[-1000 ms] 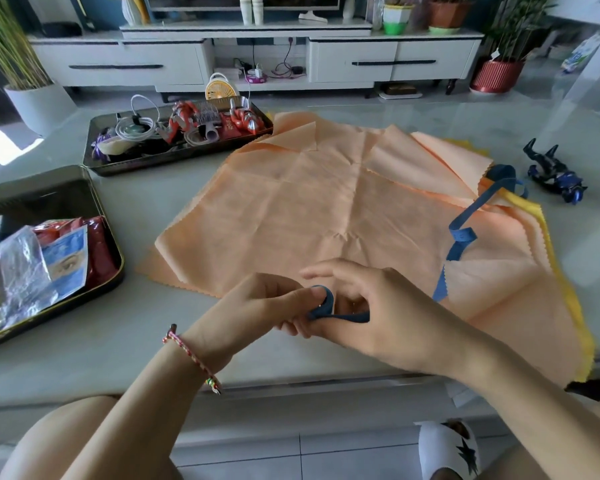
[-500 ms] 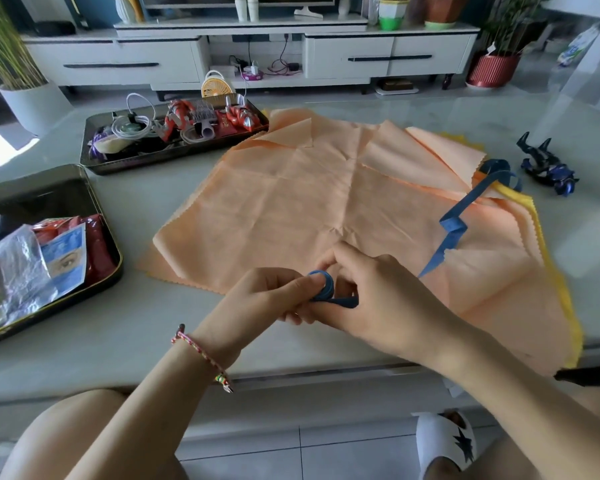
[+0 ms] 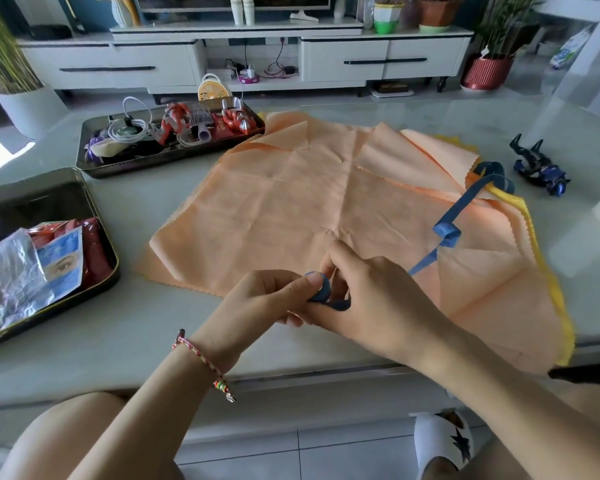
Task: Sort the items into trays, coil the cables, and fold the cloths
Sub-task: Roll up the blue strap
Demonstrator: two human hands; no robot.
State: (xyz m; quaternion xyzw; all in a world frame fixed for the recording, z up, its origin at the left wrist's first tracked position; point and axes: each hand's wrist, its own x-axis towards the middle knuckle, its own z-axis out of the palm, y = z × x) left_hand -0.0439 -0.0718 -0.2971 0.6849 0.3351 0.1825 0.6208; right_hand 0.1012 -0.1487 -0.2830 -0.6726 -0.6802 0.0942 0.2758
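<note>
blue ribbon [image 3: 465, 209] trails away up-right across the orange cloth [image 3: 291, 202]; left hand [image 3: 257, 299] pinches its coil, right hand [image 3: 371, 299] grips the strand, nearer the slack.

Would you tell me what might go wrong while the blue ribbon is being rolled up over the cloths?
The blue ribbon has a twisted kink midway; drawn into the roll pinched between the left hand and right hand, it may leave the coil lumpy. Its far end lies across the orange cloth near the yellow cloth, so pulling could rumple them. The roll might spring open if the pinch slips.
</note>
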